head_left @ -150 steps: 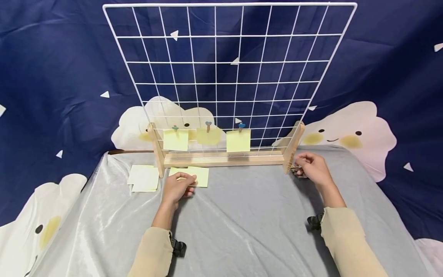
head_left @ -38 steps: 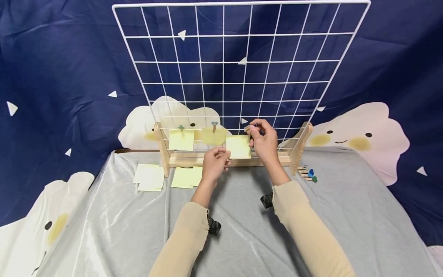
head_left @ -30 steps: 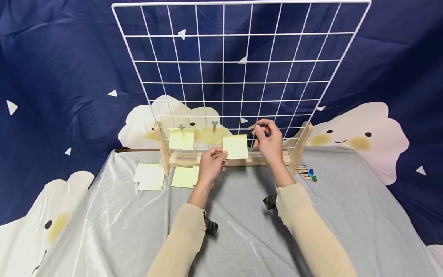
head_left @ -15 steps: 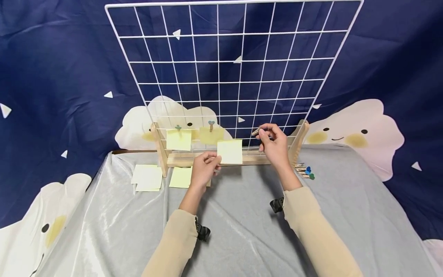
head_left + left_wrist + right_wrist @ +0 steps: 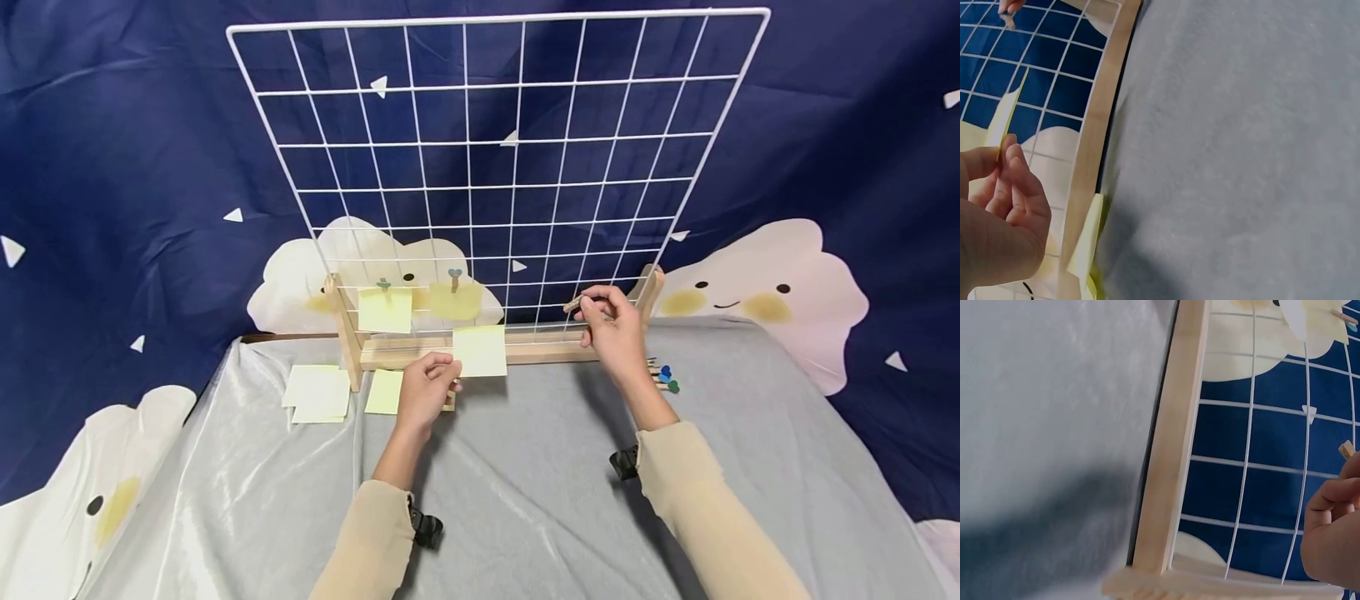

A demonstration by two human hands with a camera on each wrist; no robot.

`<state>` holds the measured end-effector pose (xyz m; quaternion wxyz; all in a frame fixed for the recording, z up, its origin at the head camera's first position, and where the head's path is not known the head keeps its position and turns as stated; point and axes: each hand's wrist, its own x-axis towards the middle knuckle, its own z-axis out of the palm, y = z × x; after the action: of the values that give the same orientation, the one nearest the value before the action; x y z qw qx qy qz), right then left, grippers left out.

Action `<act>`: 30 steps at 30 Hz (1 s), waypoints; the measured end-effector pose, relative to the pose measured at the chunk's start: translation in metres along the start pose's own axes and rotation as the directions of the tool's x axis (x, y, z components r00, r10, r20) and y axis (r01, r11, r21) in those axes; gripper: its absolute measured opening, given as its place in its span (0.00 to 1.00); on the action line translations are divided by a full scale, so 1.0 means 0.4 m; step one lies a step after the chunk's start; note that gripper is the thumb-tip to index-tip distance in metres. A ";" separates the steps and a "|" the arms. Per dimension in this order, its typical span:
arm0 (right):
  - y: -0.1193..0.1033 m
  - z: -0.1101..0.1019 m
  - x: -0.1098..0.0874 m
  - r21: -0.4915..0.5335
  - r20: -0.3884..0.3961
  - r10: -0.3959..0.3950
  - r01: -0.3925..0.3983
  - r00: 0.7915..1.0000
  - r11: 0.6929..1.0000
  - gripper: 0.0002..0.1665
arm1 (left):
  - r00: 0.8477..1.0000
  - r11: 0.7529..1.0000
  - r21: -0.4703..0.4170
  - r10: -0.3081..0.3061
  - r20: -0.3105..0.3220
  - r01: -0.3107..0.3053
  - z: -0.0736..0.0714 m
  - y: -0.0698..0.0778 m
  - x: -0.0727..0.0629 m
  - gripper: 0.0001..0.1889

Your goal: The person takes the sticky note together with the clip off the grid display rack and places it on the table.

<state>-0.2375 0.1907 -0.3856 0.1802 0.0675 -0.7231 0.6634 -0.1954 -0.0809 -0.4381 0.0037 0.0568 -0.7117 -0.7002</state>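
Note:
My left hand [image 5: 426,393] pinches a pale yellow sticky note [image 5: 482,350] by its left edge, in front of the stand's wooden base bar. In the left wrist view the note [image 5: 1004,119] shows nearly edge-on between thumb and fingers. My right hand [image 5: 619,340], held before the right part of the wire grid [image 5: 469,142], pinches a small wooden clothespin [image 5: 572,305]; its far end is hidden by the fingers. Two yellow notes hang on the grid, the left note [image 5: 385,315] under a green clothespin [image 5: 384,284], the other note [image 5: 463,304] under a blue-topped clothespin [image 5: 454,274].
Whitish notes [image 5: 318,392] lie on the grey cloth left of the stand. Yellow notes [image 5: 382,393] lie beside my left hand, partly covered by it. Several clothespins with heart tops [image 5: 666,380] lie right of the wooden upright [image 5: 649,292].
Five seconds ago a third note hung on the grid under a blue clothespin; that spot is now bare. Since then my left hand has drawn left and down with a note, my right hand rightward with a clothespin.

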 end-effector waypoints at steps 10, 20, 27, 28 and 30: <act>0.010 -0.057 -0.010 -0.004 -0.054 0.065 -0.065 0.996 0.998 0.14 | 0.998 0.999 0.023 -0.024 -0.054 0.025 -0.016 -0.025 -0.004 0.11; 0.044 -0.102 -0.034 -0.014 -0.101 0.094 -0.096 0.990 0.995 0.14 | 0.997 0.997 0.062 -0.046 -0.063 0.050 -0.028 -0.045 -0.007 0.09; 0.066 -0.151 -0.054 0.020 -0.147 0.193 -0.192 0.970 0.981 0.14 | 0.996 0.993 0.079 -0.083 -0.040 0.086 -0.030 -0.061 -0.001 0.06; 0.069 -0.159 -0.055 -0.010 -0.149 0.193 -0.197 0.970 0.980 0.15 | 0.996 0.993 0.081 -0.085 -0.040 0.088 -0.030 -0.062 0.000 0.06; 0.076 -0.175 -0.059 -0.064 -0.159 0.199 -0.212 0.967 0.975 0.15 | 0.996 0.993 0.082 -0.084 -0.040 0.087 -0.032 -0.063 0.002 0.06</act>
<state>-0.2140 0.2597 -0.4184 0.1676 -0.0659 -0.7365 0.6520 -0.1933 -0.0939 -0.4631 -0.0157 0.0998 -0.7370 -0.6683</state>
